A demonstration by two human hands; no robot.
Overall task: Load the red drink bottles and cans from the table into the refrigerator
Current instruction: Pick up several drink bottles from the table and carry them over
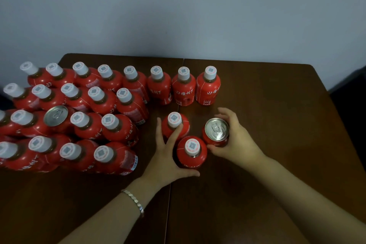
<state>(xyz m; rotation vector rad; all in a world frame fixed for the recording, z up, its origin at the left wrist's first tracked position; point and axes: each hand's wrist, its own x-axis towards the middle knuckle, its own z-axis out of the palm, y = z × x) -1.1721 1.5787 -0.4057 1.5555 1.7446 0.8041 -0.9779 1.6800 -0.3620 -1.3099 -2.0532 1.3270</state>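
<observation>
Three drinks stand apart near the middle of the brown table [267,89]: a far red bottle [185,128] with a white cap, a near red bottle [191,154] and a red can [216,131] with a silver top. My left hand [165,156] spreads round both bottles. Its thumb curls under the near one, and its forefinger lies against the far one's neck. My right hand [235,140] grips the can from the right side. Several more red bottles [99,117] crowd the table's left half, with a second can [55,116] among them.
A row of three upright bottles [184,87] stands just behind my hands. A seam runs down the tabletop between its two halves. A grey wall [178,16] rises behind the table. A dark shape [352,89] lies past the right edge.
</observation>
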